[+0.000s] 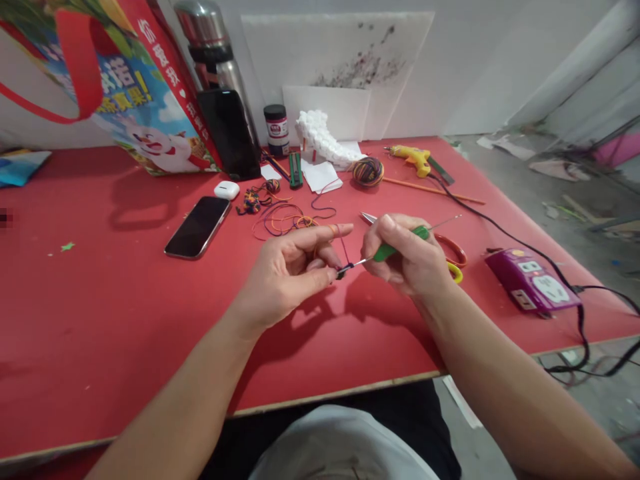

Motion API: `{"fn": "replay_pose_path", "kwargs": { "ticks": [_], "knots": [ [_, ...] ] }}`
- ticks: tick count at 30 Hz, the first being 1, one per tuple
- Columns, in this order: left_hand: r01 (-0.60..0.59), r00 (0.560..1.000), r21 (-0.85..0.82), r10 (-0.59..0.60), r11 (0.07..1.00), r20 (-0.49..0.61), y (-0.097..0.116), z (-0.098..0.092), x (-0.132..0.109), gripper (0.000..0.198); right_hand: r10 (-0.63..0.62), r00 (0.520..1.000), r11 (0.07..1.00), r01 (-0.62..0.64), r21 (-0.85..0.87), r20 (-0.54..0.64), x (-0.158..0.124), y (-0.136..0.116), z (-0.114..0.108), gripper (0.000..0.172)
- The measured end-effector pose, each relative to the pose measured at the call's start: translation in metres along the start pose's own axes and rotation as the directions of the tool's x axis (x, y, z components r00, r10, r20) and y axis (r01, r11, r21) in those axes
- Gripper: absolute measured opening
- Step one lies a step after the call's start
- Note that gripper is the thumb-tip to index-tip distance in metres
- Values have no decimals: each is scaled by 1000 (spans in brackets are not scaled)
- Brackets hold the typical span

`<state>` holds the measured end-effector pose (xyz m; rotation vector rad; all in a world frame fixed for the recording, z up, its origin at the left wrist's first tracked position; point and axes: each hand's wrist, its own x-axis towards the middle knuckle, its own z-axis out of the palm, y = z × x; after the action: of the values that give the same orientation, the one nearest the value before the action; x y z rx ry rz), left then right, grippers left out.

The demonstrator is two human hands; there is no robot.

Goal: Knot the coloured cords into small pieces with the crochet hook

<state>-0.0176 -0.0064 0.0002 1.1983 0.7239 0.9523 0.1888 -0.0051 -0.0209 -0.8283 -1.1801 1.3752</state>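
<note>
White wall (465,80) bounds the far side of a red table (100,320), whose near edge passes beneath both forearms. A bag (165,127) stands near the wall at far left, a broad stretch of red surface before it. The left hand (295,267) is raised over the table, thumb and fingers pinching, index extended. The right hand (417,263), fingers closed in a grip, has less room: a power box (533,279) sits near the right edge. A phone (197,227) lies beyond the left forearm; scissors (458,272) lie just behind the right hand. Its fingers grasp a hook (385,252), whose tip touches the dark piece (342,273) pinched in the left fingertips.
</note>
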Motion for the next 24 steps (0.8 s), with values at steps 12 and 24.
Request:
{"fn": "replay_pose_path", "kwargs": {
  "ticks": [12,24],
  "knots": [
    [-2,999,-6,2,1000,-51,-2,-1,2,46,-39,997,998,35,-54,-62,-1,-3,-3,45],
    [-12,998,62,16,998,-68,-3,-1,2,49,-53,995,992,43,-121,-85,-1,-1,-2,45]
  ]
}}
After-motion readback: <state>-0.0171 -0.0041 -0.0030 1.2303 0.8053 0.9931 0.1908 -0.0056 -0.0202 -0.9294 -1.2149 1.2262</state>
